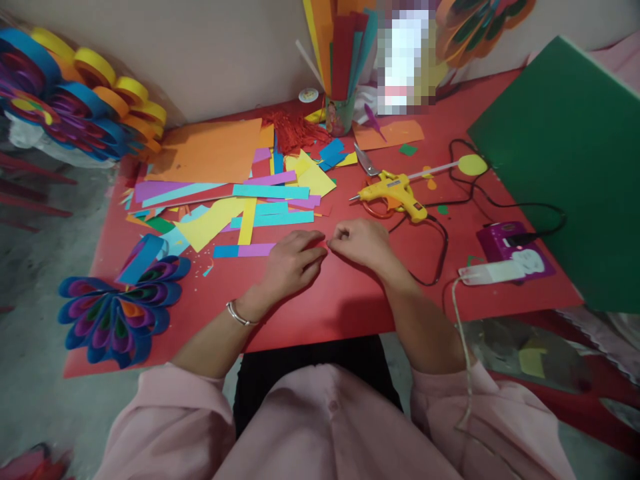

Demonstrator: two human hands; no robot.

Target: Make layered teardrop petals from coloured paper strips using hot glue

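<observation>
My left hand (pixel 293 261) and my right hand (pixel 361 241) meet at the middle of the red table (pixel 340 307), fingers pinched together over a small red paper strip (pixel 326 246) that is hard to tell from the tabletop. Both hands rest on the table. A silver bangle (pixel 237 313) sits on my left wrist. Just beyond the hands lie loose coloured paper strips (pixel 260 210). A yellow glue gun (pixel 395 193) lies right of them, close to my right hand.
A finished paper flower (pixel 117 307) lies at the table's left edge, more flowers (pixel 75 100) at far left. A cup of paper strips (pixel 340 113) stands at the back. Scissors (pixel 367 163), black cable (pixel 440 247), power strip (pixel 495 270) and a green board (pixel 565 153) sit right.
</observation>
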